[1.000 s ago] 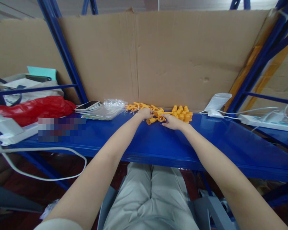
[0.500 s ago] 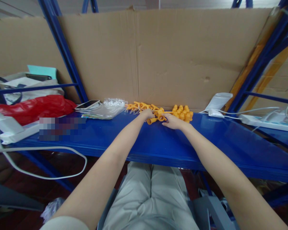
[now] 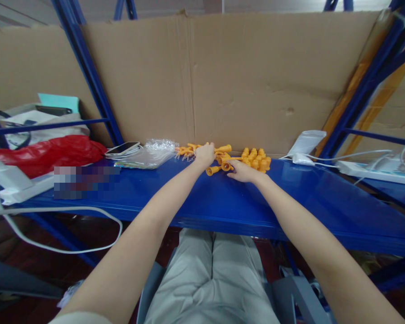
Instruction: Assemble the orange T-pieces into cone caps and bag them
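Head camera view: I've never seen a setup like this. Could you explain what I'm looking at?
There is no machine here, only a person's two bare hands. The camera sits on that person's head, looking forward and down. On the blue shelf, before the cardboard, lie loose yellow pieces, with a cluster of yellow blocks to their right. The left hand appears to hold a flared yellow piece. The right hand is at the loose pieces; its grip is unclear. Farther left are a plastic bag and a phone.
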The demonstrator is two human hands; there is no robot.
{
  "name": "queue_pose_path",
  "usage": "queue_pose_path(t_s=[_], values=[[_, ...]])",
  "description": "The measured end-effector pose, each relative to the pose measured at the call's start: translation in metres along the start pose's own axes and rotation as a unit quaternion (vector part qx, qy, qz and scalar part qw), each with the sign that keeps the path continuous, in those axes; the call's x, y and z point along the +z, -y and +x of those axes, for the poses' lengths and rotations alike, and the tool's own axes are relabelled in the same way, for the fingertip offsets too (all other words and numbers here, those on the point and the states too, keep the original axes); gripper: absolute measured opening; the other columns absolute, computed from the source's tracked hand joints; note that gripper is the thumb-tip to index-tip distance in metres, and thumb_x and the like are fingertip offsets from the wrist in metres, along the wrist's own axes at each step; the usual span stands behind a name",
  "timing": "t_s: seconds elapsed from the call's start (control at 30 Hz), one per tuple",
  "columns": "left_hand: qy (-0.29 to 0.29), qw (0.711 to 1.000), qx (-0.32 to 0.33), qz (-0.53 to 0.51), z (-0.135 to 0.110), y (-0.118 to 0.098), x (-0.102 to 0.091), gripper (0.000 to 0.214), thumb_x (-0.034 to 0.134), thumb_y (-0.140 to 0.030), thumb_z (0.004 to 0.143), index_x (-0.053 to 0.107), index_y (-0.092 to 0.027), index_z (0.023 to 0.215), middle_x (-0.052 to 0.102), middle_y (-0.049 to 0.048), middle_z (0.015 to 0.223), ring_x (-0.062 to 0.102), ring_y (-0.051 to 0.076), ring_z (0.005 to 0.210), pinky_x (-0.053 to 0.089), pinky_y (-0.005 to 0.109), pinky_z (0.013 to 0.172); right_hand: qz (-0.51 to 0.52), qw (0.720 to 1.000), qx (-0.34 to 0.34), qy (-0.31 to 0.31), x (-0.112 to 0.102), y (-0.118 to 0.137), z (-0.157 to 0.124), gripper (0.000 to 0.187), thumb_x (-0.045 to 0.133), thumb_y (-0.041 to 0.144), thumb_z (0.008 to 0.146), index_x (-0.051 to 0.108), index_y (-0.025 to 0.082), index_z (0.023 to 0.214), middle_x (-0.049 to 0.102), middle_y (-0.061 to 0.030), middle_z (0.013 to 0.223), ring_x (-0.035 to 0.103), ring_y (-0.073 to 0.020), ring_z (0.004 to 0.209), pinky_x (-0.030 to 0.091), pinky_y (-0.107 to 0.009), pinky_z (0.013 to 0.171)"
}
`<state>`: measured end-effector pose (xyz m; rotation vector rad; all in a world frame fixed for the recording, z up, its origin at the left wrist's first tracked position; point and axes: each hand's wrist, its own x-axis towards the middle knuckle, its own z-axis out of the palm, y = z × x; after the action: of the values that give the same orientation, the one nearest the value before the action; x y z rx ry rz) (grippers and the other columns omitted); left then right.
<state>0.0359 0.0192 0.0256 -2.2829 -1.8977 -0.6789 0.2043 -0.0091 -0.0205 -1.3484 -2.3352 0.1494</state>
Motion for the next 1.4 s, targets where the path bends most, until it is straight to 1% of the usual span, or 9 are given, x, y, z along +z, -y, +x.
queue_pose_path(t_s=[0.23, 0.33, 0.5, 0.63, 0.77, 0.93, 1.13, 1.23, 1.4], values=[[-0.054, 0.998, -0.026, -0.011, -0.007, 0.006, -0.028, 0.034, 0.054, -0.021, 0.09, 0.059, -0.017, 0.123, 0.068, 0.0181, 0.115, 0.064, 0.034, 0.116, 0.048, 0.042, 0.097, -0.017, 1.0, 0.0, 0.007, -0.002, 0.001, 0.0, 0.048, 0.065, 0.015, 0.084, 0.059, 0.014, 0.131, 0.062, -0.0155, 0.136, 0.059, -0.0264, 0.126, 0.044, -0.042, 0.109], [-0.074, 0.995, -0.026, -0.054, -0.016, 0.008, -0.031, 0.034, 0.056, -0.024, 0.088, 0.059, -0.019, 0.122, 0.069, 0.016, 0.112, 0.064, 0.034, 0.115, 0.048, 0.041, 0.095, -0.007, 1.0, 0.001, 0.006, -0.001, 0.002, 0.0, 0.044, 0.065, 0.015, 0.085, 0.06, 0.01, 0.128, 0.065, -0.018, 0.132, 0.061, -0.0267, 0.123, 0.044, -0.041, 0.108], [-0.091, 0.99, 0.031, -0.107, -0.038, 0.018, -0.013, 0.03, 0.058, -0.028, 0.088, 0.062, -0.021, 0.116, 0.072, 0.0101, 0.104, 0.067, 0.028, 0.104, 0.049, 0.034, 0.088, -0.006, 1.0, 0.0, -0.019, -0.002, 0.001, 0.003, 0.034, 0.06, 0.017, 0.09, 0.066, 0.015, 0.123, 0.069, -0.0157, 0.125, 0.064, -0.0284, 0.119, 0.044, -0.046, 0.107], [-0.113, 0.981, 0.094, -0.129, -0.043, 0.026, 0.003, 0.027, 0.063, -0.025, 0.084, 0.066, -0.021, 0.11, 0.073, 0.0055, 0.094, 0.068, 0.023, 0.093, 0.049, 0.029, 0.08, -0.009, 0.994, 0.049, -0.099, -0.009, 0.0, 0.003, 0.033, 0.055, 0.024, 0.094, 0.066, 0.015, 0.123, 0.071, -0.0177, 0.121, 0.064, -0.0333, 0.118, 0.045, -0.05, 0.104], [-0.119, 0.974, 0.106, -0.163, -0.039, 0.025, 0.005, 0.027, 0.064, -0.024, 0.083, 0.066, -0.017, 0.11, 0.07, 0.0035, 0.081, 0.065, 0.018, 0.076, 0.047, 0.027, 0.071, 0.043, 0.982, 0.076, -0.165, -0.016, 0.005, 0.003, 0.031, 0.042, 0.027, 0.099, 0.068, 0.018, 0.113, 0.073, -0.0147, 0.113, 0.07, -0.0303, 0.103, 0.052, -0.047, 0.093], [-0.137, 0.966, 0.112, -0.19, -0.039, 0.022, 0.001, 0.027, 0.064, -0.025, 0.083, 0.066, -0.018, 0.109, 0.067, 0.0014, 0.076, 0.063, 0.017, 0.073, 0.045, 0.026, 0.07, 0.211, 0.949, 0.078, -0.219, -0.017, 0.008, 0.009, 0.029, 0.039, 0.032, 0.1, 0.064, 0.018, 0.101, 0.073, -0.0112, 0.105, 0.068, -0.0178, 0.066, 0.056, -0.036, 0.068], [-0.147, 0.974, 0.055, -0.166, -0.042, 0.025, -0.005, 0.026, 0.064, -0.023, 0.085, 0.064, -0.021, 0.111, 0.071, 0.0046, 0.089, 0.067, 0.021, 0.086, 0.047, 0.029, 0.078, 0.39, 0.882, 0.081, -0.253, -0.026, 0.007, 0.008, 0.023, 0.05, 0.033, 0.097, 0.061, 0.021, 0.113, 0.073, -0.0034, 0.091, 0.062, -0.0115, 0.05, 0.05, -0.025, 0.051], [-0.145, 0.978, 0.061, -0.138, -0.042, 0.026, -0.005, 0.027, 0.063, -0.023, 0.086, 0.064, -0.021, 0.113, 0.072, 0.007, 0.096, 0.068, 0.023, 0.092, 0.048, 0.031, 0.081, 0.422, 0.864, 0.101, -0.255, -0.03, 0.009, 0.005, 0.024, 0.049, 0.038, 0.099, 0.063, 0.019, 0.108, 0.072, -0.0021, 0.08, 0.063, -0.0117, 0.049, 0.05, -0.024, 0.05], [-0.155, 0.978, 0.087, -0.109, -0.042, 0.027, -0.004, 0.028, 0.06, -0.021, 0.088, 0.064, -0.02, 0.115, 0.072, 0.0084, 0.103, 0.066, 0.023, 0.096, 0.049, 0.032, 0.086, 0.419, 0.864, 0.121, -0.25, -0.03, 0.015, 0.002, 0.033, 0.064, 0.05, 0.091, 0.063, 0.018, 0.097, 0.069, -0.0011, 0.07, 0.058, -0.0097, 0.043, 0.047, -0.021, 0.045]])
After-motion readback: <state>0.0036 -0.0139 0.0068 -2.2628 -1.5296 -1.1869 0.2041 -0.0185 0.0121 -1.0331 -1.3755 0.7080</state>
